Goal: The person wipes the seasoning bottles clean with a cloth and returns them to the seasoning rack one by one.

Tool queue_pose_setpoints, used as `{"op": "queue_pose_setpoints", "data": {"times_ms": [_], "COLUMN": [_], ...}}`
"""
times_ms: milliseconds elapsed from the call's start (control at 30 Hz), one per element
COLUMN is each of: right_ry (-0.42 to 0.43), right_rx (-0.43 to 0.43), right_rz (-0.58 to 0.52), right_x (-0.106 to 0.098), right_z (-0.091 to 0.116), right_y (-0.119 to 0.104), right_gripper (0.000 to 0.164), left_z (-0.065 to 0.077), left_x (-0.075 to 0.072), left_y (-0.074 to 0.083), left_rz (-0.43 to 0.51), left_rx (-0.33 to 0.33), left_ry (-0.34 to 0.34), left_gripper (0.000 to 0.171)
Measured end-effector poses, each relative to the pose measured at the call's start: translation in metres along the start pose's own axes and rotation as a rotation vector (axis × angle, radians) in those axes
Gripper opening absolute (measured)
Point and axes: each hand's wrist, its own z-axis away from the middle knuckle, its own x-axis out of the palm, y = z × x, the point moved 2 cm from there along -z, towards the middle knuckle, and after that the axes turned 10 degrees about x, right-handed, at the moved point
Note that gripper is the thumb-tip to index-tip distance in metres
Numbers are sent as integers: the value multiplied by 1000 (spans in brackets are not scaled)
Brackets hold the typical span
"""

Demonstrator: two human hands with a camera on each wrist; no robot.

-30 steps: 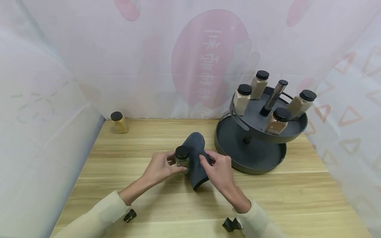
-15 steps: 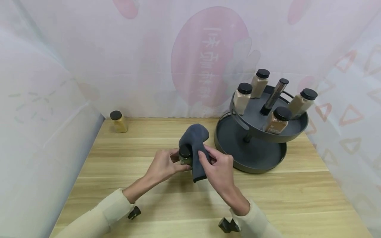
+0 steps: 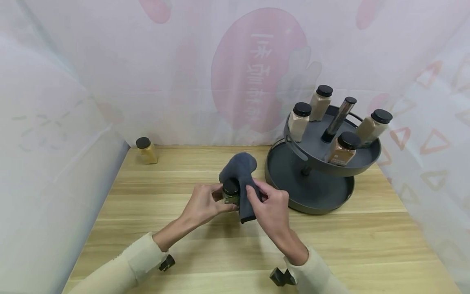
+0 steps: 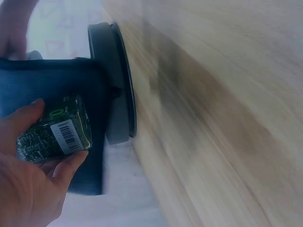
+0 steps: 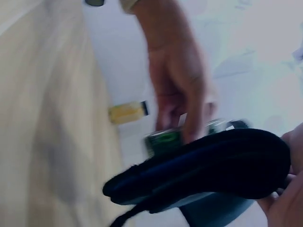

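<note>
My left hand (image 3: pixel 202 206) grips a small square spice jar (image 3: pixel 231 199) with green contents and a black lid, above the table. In the left wrist view, the bottom half of the jar (image 4: pixel 57 130) shows a white barcode label. Against the jar's right and far sides lies a dark grey cloth (image 3: pixel 244 175), its far end bent over. My right hand (image 3: pixel 271 206) pinches this cloth between thumb and fingers. From the right wrist, the cloth (image 5: pixel 213 163) covers much of the jar, and part of the green side (image 5: pixel 163 142) shows beyond it.
A dark two-tier round rack (image 3: pixel 312 200) stands at the right; several spice jars, one reddish-brown (image 3: pixel 341 153), are on its upper tier. A yellow spice jar (image 3: pixel 147 153) stands at the table's back left. Printed white sheeting (image 3: pixel 165 81) encloses the wooden table (image 3: pixel 349 245).
The cloth's far end has swung up and bent over to the right, and its near end has lifted. The jar has shifted slightly right against the cloth. Both hands keep their holds.
</note>
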Motion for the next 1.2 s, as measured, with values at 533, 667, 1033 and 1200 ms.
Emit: {"op": "queue_pose_setpoints", "data": {"times_ms": [533, 667, 1033, 1200], "right_ry": [-25, -121, -15, -144], "right_rx": [24, 108, -14, 95], "right_rz": [57, 144, 15, 124], "right_x": [1, 10, 5, 14], "right_z": [-4, 0, 0, 4], "right_y": [-4, 9, -2, 8], "right_gripper": [22, 20, 19, 19], "left_z": [0, 0, 2, 2], "left_x": [-1, -4, -8, -12], "left_y": [2, 5, 3, 8], "left_rz": [-48, -42, -96, -106], "left_rx": [-6, 5, -10, -29], "left_ry": [-10, 2, 11, 23], "left_gripper": [44, 46, 43, 49]}}
